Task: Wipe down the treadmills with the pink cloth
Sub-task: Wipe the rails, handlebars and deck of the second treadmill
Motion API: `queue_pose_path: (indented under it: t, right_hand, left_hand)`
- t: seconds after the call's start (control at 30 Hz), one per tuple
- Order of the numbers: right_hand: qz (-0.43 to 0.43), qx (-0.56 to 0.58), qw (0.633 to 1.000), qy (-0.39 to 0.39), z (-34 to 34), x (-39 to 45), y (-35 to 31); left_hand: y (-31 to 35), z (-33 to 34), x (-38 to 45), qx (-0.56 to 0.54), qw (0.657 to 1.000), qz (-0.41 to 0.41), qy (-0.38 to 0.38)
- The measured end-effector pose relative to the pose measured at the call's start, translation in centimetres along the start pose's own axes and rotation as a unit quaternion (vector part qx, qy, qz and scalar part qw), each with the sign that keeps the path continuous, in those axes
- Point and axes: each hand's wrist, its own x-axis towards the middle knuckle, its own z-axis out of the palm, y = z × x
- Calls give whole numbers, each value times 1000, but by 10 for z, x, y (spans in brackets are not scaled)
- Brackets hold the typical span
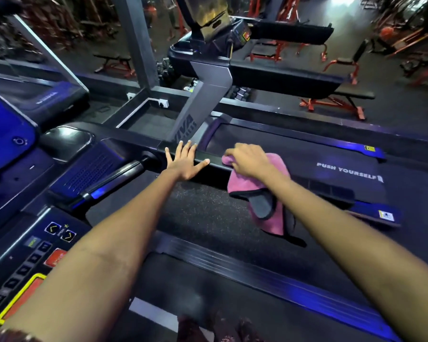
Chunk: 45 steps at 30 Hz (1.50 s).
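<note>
I stand on a black treadmill whose handrail [215, 166] runs across the middle of the head view. My left hand [184, 161] lies flat on this rail with its fingers spread. Just to its right, my right hand [248, 160] grips the pink cloth [262, 193] against the rail. The cloth has a grey underside with a dark hem and hangs down below the rail. The treadmill's console [27, 253] with buttons and a red stop pad sits at lower left. A second treadmill [307, 159] with the words PUSH YOURSELF on its belt lies beyond the rail.
A blue screen [3, 144] and a speaker grille [89, 171] sit at left. A grey upright post [195, 107] rises behind the rail. Orange-framed weight benches [336, 102] stand at back right on the dark gym floor. My shoes [223, 329] show at the bottom.
</note>
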Motion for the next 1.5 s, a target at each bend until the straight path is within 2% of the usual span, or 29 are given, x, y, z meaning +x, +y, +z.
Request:
queue_pose_path:
  t: [0.17,0.3,0.43,0.57,0.73,0.9,1.07,1.17,1.2,1.27,1.37,1.43,1.5]
  right_hand:
    - [-87,21,996,-27,-9,-12,26]
    - [-67,50,996,-36,-15,-19,49]
    - [-82,29,996,5,-6,-20,42]
    - [-81,82,993,5,-4,-3,36]
    - [-111,101,989,-11,-6,23,21]
    - [-167,88,980,-57,-3,38,32]
    - [-193,94,976,-32,-5,64,11]
    - [-211,74,974,-36,-9,84,-8]
    - [-217,72,972,-50,-12,87,-10]
    - [-225,66,969,-83,-17,88,-8]
    - [-225,-40,966,-121,-15,69,0]
    - [-179,-72,976,-99,-3,51,-4]
    - [-153,-67,985,-32,9,48,-17]
  left_hand:
    - [15,-1,-3,-37,997,-62,12]
    - [33,2,-7,-77,992,-94,43]
    - [45,2,-10,-98,987,-114,47]
    - [50,2,-13,-106,985,-126,56]
    - [45,7,-14,-82,988,-112,69]
    - [31,12,-15,-68,987,-82,117]
    - [34,10,-7,-96,980,-54,167]
    - [20,-1,-7,-154,963,-19,219]
    - [13,-1,-6,-158,957,-25,240]
    - [-2,2,0,-134,947,-90,277]
    - [-25,8,0,-77,949,-189,241]
    - [-38,8,-1,-36,955,-193,224]
    - [-43,5,1,-33,954,-191,230]
